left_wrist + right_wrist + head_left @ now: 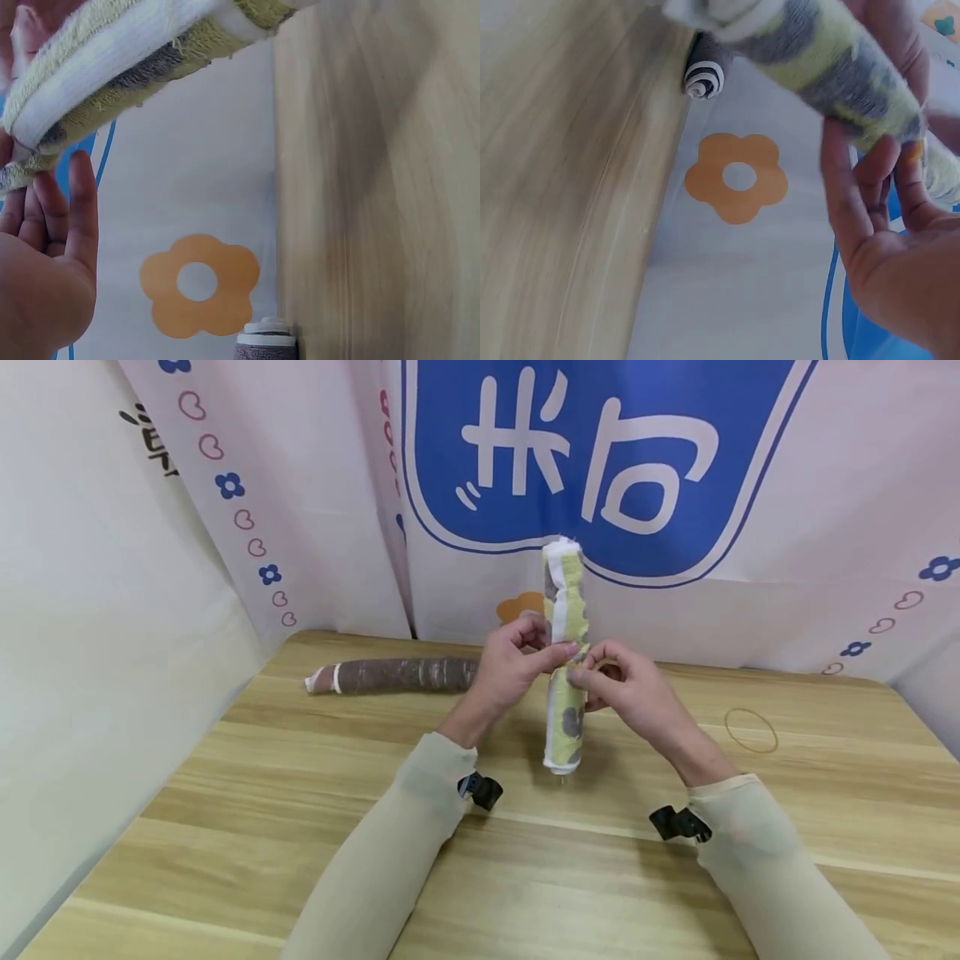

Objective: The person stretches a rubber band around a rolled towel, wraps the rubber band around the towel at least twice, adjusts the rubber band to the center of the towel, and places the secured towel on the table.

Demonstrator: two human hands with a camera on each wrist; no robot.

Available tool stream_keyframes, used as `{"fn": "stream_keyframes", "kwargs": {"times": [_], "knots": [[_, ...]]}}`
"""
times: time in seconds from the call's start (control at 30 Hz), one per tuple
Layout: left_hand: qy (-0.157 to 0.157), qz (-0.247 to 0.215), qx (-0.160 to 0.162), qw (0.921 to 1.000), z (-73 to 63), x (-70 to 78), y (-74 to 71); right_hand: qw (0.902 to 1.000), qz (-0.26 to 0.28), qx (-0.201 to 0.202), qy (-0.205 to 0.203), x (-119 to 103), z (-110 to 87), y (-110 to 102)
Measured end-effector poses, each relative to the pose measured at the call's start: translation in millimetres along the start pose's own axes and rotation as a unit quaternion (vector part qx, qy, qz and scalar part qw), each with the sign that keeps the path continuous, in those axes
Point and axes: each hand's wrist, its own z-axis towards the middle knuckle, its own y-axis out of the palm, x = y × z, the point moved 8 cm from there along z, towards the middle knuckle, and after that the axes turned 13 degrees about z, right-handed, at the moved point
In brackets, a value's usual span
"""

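both of my hands pinch the rolled towel (565, 693) at its middle: left hand (506, 668) from nine o'clock, right hand (626, 689) from three, fingertips curled on the cloth. the roll stands upright above the wooden table (300, 827), long axis running six to twelve, its upper end pointing at the blue banner (600, 443). it is soft terry, yellow-green with white and grey patches. at ten o'clock a brown rolled towel (393, 675) lies flat; at three o'clock, a rubber band (751, 730).
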Motion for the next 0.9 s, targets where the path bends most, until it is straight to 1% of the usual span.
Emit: {"fn": "stream_keyframes", "kwargs": {"times": [0.1,0.17,0.23,0.3,0.43,0.57,0.73,0.83,0.9], "knots": [[0.003,0.017,0.013,0.9998,-1.0,-1.2,-0.4,0.9973,-0.069,0.015,-0.019,-2.6,0.3,2.1],[0.000,0.020,0.008,0.9998,-0.6,-2.9,1.4,0.9922,-0.113,0.029,-0.043,-5.2,-0.6,1.7],[-0.010,0.018,0.000,0.9998,-0.2,-5.6,3.1,0.9865,-0.143,0.037,-0.070,-7.0,-1.3,2.4],[-0.024,0.014,-0.005,0.9996,-0.1,-9.1,3.2,0.9818,-0.159,0.036,-0.097,-8.9,-1.4,4.7],[-0.051,0.010,-0.002,0.9986,-1.5,-14.6,-0.5,0.9741,-0.175,0.024,-0.141,-11.9,-0.9,11.0],[-0.059,0.007,-0.006,0.9982,-0.4,-15.4,-0.1,0.9660,-0.186,0.027,-0.178,-16.2,-2.3,11.4],[-0.059,0.007,0.000,0.9982,-0.5,-17.2,-0.6,0.9466,-0.218,0.025,-0.236,-21.3,-3.9,12.7],[-0.065,0.010,-0.002,0.9979,-1.1,-18.2,-0.2,0.9330,-0.246,0.023,-0.262,-23.3,-5.3,12.8],[-0.071,0.009,-0.003,0.9974,-1.4,-18.6,-0.4,0.9259,-0.261,0.022,-0.272,-24.9,-5.8,12.6]]}}
